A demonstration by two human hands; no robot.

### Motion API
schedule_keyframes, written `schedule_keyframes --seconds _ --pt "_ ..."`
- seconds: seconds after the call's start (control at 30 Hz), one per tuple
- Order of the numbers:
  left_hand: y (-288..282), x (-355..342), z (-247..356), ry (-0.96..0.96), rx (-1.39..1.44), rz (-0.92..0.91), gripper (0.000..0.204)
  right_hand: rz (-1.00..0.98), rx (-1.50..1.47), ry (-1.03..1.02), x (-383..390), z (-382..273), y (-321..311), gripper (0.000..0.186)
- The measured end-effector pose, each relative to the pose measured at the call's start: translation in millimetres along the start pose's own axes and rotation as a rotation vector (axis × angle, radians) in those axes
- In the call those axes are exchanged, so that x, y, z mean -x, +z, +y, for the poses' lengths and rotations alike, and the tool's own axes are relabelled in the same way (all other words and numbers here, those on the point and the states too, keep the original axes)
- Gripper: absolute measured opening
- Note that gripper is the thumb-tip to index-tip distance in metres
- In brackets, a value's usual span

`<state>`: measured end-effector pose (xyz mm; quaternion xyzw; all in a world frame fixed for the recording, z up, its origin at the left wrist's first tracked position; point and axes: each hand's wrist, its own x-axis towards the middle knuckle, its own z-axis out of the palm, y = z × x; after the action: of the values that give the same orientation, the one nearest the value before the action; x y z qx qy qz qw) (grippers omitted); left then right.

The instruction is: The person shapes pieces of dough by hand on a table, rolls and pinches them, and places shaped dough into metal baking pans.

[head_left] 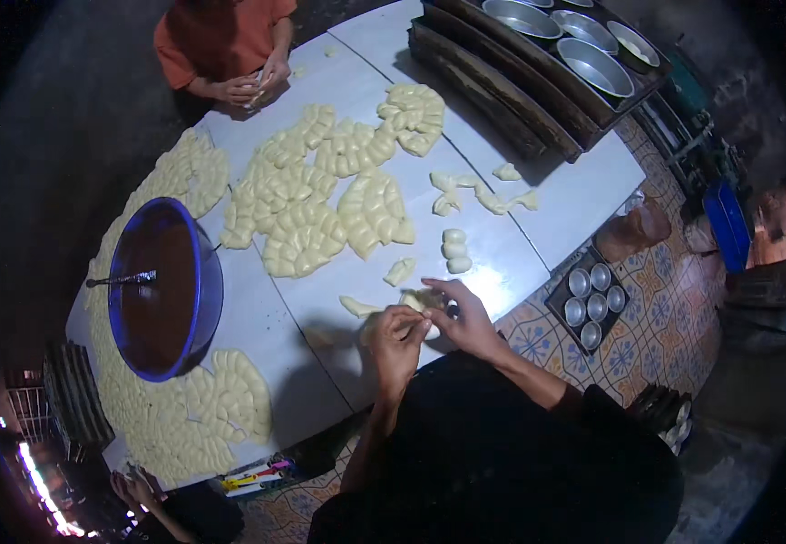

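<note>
At the white table's near edge, my left hand (397, 340) pinches a small piece of pale dough (412, 302), and my right hand (461, 322) closes on it from the other side, both with fingertips together. Just left lies a loose dough strip (359, 306). A scrap (400, 270) and several small smooth dough rolls (454, 250) sit beyond my hands. Large sheets of dough divided into pieces (302, 236) cover the middle and left of the table, and torn strips (493, 199) lie to the right.
A blue bowl (195, 290) of brown mixture stands left. Dark trays (520, 109) with round pans (592, 63) fill the far right. A pan tray (574, 335) is low on the right. A person (211, 45) works opposite, another person's hands (139, 494) at lower left.
</note>
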<state>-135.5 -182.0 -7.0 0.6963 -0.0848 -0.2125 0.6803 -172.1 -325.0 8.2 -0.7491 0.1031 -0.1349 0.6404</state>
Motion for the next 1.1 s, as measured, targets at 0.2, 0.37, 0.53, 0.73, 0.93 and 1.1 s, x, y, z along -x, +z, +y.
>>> schedule_keyframes --seconds 0.2,0.37,0.53,0.73,0.93,1.1 --pt "-9.0 -13.2 22.2 0.554 -0.718 -0.144 0.031 -0.448 -0.305 0.665 -10.5 5.9 -54.0 0.035" --pt "-23.0 -21.7 1.5 0.425 -0.358 0.181 0.026 0.514 0.064 0.15 -31.1 77.3 -67.0 0.03" --pt "-46.4 -9.9 -15.1 0.167 0.266 0.248 0.027 0.495 0.126 0.297 -25.4 114.1 -69.8 0.032" --pt "-68.6 6.7 -41.2 0.154 0.195 0.335 0.021 0.27 0.332 0.284 -28.2 127.4 -68.1 0.035" --pt "-52.2 5.5 -27.6 0.34 -0.15 0.108 0.027 -0.223 0.438 -0.004 -2.0 29.4 -17.0 0.05" --pt "-7.8 -12.8 -12.0 -0.038 -0.722 -0.364 0.074 -0.377 0.556 -0.018 -5.0 65.3 0.1 0.048"
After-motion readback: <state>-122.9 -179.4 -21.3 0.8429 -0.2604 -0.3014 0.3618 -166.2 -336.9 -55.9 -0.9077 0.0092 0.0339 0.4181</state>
